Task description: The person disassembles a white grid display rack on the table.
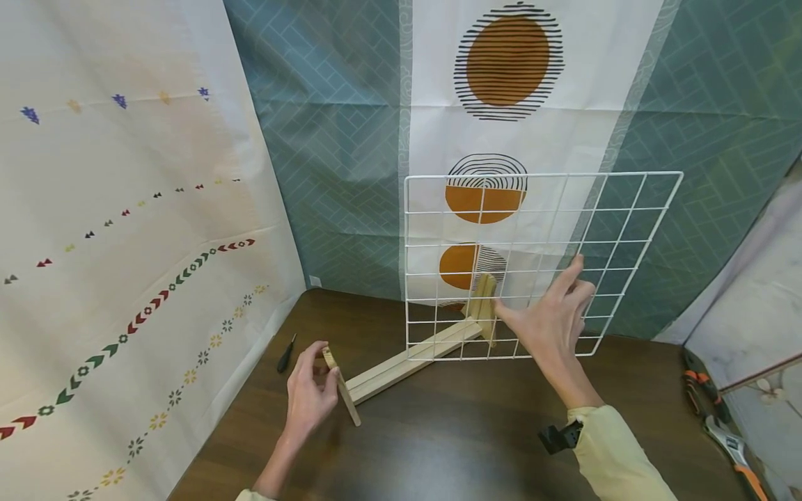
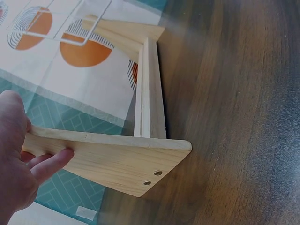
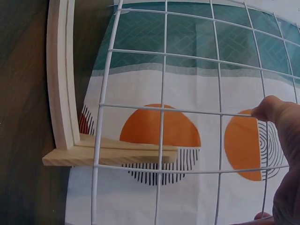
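A wooden frame stands on the table: a long grooved bar (image 1: 413, 358) joins a near end board (image 1: 343, 390) and a far end board (image 1: 481, 306). My left hand (image 1: 308, 393) pinches the upper part of the near board between thumb and fingers. In the left wrist view, two screw heads show low on that board (image 2: 112, 159). My right hand (image 1: 554, 316) grips a white wire grid panel (image 1: 539, 175), its thumb and fingers at the wires. The panel is raised upright above the bar, and its left lower part overlaps the far board in the head view.
A small dark-handled screwdriver (image 1: 287, 355) lies left of the frame. At the table's right edge are orange-and-black pliers (image 1: 692, 390) and an adjustable wrench (image 1: 727, 442). Patterned cloth (image 1: 338, 174) hangs behind and on the left side.
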### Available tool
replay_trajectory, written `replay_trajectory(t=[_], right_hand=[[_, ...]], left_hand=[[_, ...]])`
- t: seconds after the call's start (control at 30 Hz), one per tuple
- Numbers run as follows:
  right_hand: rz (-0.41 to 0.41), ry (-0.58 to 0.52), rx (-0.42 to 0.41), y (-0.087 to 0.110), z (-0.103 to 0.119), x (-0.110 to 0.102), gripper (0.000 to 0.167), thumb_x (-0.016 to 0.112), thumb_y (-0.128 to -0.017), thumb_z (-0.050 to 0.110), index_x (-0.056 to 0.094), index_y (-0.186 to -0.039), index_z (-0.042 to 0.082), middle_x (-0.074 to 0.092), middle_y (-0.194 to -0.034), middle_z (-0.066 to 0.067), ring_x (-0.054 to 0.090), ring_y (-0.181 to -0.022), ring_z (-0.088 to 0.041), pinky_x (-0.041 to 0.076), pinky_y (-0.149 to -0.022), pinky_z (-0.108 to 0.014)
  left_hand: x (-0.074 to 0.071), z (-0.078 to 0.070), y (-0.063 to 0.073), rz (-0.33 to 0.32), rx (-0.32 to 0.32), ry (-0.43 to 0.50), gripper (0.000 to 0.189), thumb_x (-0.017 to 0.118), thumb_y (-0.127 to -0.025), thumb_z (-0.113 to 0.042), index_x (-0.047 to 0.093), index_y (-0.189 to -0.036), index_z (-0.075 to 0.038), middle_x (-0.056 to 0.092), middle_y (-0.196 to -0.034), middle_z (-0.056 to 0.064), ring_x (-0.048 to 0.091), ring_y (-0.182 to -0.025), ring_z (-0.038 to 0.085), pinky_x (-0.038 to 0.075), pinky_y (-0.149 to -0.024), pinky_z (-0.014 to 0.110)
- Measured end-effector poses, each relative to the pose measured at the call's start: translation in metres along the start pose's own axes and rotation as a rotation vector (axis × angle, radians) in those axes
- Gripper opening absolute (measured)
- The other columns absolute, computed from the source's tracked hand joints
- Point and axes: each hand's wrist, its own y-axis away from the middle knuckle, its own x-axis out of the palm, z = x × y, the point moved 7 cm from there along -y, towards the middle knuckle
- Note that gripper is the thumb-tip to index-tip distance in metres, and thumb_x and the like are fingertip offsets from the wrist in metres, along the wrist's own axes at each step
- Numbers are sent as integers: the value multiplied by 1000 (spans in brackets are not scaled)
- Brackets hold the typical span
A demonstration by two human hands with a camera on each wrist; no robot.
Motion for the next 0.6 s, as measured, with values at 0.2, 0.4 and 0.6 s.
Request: replay_trajectory(t=[0.2,0.4,0.6], right_hand=[[38,32,38,2,-11,7,141,90,-61,48,-3,-159,7,27,-124,-32,39,-106,-45,49,-73,-63],[50,53,54,3,-20,11,143,90,-59,49,-2,-159,6,28,-122,-33,41,-101,-46,48,-65,-58],[65,65,55,4,-24,15,143,90,-59,49,-3,-158,5,27,-123,-35,41,-102,-48,48,-65,-58]], left_hand=[[-1,1,4,-11,1,4,59,71,-75,19,56,-128,-2,59,-111,16,66,-75,25,55,-51,25],[-3,-2,7,-30,26,-4,59,71,-74,19,56,-128,-1,60,-109,16,66,-74,25,54,-50,21],[-6,-5,10,-44,27,-18,58,71,-75,18,56,-128,-1,60,-110,17,66,-74,26,53,-50,19]])
